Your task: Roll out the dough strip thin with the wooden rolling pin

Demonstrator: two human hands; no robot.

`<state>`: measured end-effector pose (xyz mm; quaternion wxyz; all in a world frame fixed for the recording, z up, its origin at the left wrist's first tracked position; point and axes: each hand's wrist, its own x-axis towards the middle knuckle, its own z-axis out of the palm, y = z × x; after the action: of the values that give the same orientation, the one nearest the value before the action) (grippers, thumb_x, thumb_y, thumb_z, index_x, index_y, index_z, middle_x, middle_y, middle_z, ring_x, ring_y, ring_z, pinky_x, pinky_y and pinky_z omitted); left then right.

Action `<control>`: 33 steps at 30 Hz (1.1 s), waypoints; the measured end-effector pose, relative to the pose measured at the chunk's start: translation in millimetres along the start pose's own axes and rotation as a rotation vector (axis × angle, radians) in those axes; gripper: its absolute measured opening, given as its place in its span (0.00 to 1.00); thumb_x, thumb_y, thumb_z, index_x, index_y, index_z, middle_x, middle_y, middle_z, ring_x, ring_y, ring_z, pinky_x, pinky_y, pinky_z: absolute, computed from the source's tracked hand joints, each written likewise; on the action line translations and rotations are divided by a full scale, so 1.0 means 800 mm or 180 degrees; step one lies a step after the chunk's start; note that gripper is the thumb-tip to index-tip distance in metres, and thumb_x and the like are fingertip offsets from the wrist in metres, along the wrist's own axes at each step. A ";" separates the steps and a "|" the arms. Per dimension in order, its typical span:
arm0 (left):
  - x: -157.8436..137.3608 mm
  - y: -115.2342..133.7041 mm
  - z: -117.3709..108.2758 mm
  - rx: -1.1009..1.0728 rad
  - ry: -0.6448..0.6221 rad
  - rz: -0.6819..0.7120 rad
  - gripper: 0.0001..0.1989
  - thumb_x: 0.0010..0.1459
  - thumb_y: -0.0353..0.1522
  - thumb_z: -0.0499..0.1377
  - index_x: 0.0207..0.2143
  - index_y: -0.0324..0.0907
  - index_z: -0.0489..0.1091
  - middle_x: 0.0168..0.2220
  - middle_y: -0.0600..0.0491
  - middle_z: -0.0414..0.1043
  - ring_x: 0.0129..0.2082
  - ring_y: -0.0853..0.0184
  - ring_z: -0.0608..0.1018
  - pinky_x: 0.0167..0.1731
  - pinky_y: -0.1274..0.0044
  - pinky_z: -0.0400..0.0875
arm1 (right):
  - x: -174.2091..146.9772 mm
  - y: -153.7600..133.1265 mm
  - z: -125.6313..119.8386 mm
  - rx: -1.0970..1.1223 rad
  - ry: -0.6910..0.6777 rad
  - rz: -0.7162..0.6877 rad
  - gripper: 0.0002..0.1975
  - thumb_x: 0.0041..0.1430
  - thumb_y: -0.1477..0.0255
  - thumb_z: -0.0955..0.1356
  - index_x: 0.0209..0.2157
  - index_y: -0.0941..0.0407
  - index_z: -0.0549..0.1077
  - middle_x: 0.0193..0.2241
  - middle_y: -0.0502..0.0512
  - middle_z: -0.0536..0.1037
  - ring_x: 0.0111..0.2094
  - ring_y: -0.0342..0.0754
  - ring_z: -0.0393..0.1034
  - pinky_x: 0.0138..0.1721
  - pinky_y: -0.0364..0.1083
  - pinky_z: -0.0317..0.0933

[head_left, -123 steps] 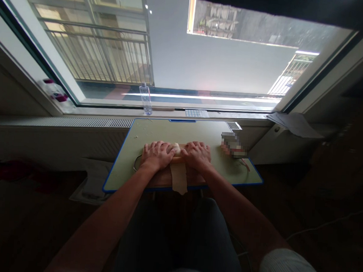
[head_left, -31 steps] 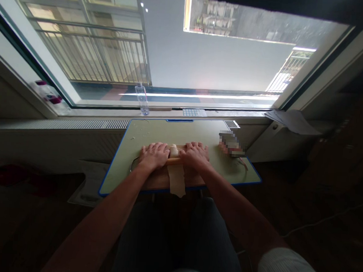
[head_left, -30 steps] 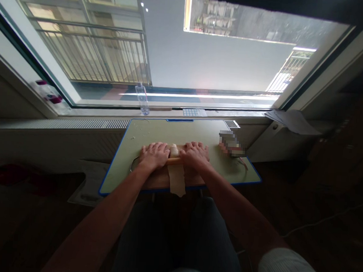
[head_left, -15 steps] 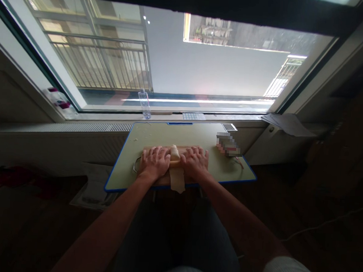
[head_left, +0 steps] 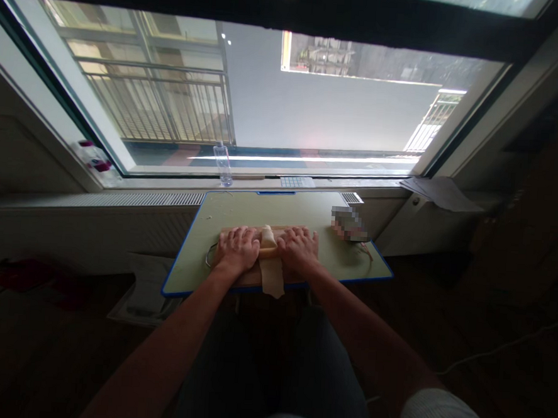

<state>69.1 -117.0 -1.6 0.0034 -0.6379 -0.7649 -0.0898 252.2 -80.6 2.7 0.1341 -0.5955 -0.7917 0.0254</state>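
Note:
A pale rolling pin [head_left: 268, 253] lies crosswise on a wooden board [head_left: 251, 278]. My left hand [head_left: 237, 247] is on its left end, and my right hand [head_left: 299, 248] is on its right end, both palms down with the fingers bent forward over it. Only the pin's middle shows between my thumbs. Under it runs a strip of dough [head_left: 272, 277], whose near end hangs past the board and the table's front edge. Beyond the pin the dough's far part looks thicker and folded. A metal handle [head_left: 209, 255] sticks out at the board's left.
The board rests on a light green table [head_left: 188, 263] with a blue rim. A blurred-out object [head_left: 348, 224] lies at its right, and small crumbs [head_left: 208, 217] at its left. On the windowsill stand a clear bottle [head_left: 222, 164] and another bottle [head_left: 95, 158]. Papers [head_left: 438, 192] lie at right.
The view has tilted up slightly, so the scene sits a little lower. My hands, the rolling pin and the dough keep nearly the same places.

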 end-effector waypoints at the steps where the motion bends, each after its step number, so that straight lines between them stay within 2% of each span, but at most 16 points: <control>1: 0.006 -0.001 0.000 -0.0021 -0.0048 -0.0002 0.27 0.73 0.42 0.47 0.69 0.52 0.69 0.74 0.49 0.64 0.73 0.54 0.65 0.73 0.54 0.54 | 0.006 0.000 0.000 -0.0005 -0.0023 0.0009 0.24 0.75 0.58 0.60 0.61 0.52 0.77 0.65 0.63 0.75 0.67 0.61 0.61 0.70 0.63 0.48; 9: 0.065 -0.014 -0.003 -0.0336 -0.0536 -0.0202 0.31 0.72 0.51 0.41 0.68 0.56 0.69 0.74 0.51 0.65 0.72 0.52 0.67 0.72 0.54 0.59 | 0.050 0.000 -0.003 0.0071 -0.0372 0.0109 0.27 0.71 0.55 0.62 0.64 0.51 0.75 0.66 0.63 0.74 0.66 0.63 0.61 0.67 0.63 0.51; 14: 0.087 -0.018 0.002 -0.0234 -0.0758 -0.0212 0.33 0.71 0.54 0.40 0.69 0.59 0.68 0.75 0.51 0.62 0.73 0.47 0.64 0.71 0.47 0.57 | 0.067 -0.001 -0.003 0.0130 -0.0555 0.0194 0.29 0.70 0.55 0.62 0.66 0.51 0.74 0.67 0.64 0.73 0.67 0.65 0.61 0.66 0.66 0.53; 17: 0.093 -0.019 0.006 -0.0147 -0.0785 -0.0048 0.33 0.72 0.51 0.39 0.70 0.57 0.67 0.76 0.49 0.61 0.73 0.46 0.63 0.70 0.42 0.55 | 0.073 0.000 -0.001 0.0115 -0.0595 0.0189 0.29 0.69 0.56 0.62 0.66 0.50 0.74 0.68 0.62 0.72 0.67 0.65 0.60 0.66 0.66 0.52; 24: 0.097 -0.022 0.012 -0.0053 -0.0736 0.0269 0.31 0.72 0.45 0.39 0.71 0.54 0.66 0.76 0.49 0.60 0.73 0.50 0.62 0.71 0.44 0.54 | 0.075 -0.001 -0.003 0.0019 -0.0685 0.0138 0.26 0.71 0.58 0.60 0.64 0.50 0.74 0.66 0.62 0.73 0.65 0.64 0.61 0.64 0.64 0.53; 33: 0.083 -0.020 0.013 -0.0040 -0.0331 0.0376 0.28 0.73 0.44 0.42 0.65 0.53 0.71 0.71 0.47 0.68 0.68 0.51 0.68 0.69 0.49 0.58 | 0.057 -0.001 0.005 -0.0056 -0.0268 0.0051 0.23 0.73 0.58 0.61 0.57 0.53 0.78 0.60 0.63 0.78 0.62 0.63 0.65 0.62 0.60 0.53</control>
<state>42.1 -53.8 -6.2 -0.0350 -0.6857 -0.7245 -0.0611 239.1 -37.0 7.5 0.0952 -0.6014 -0.7920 0.0446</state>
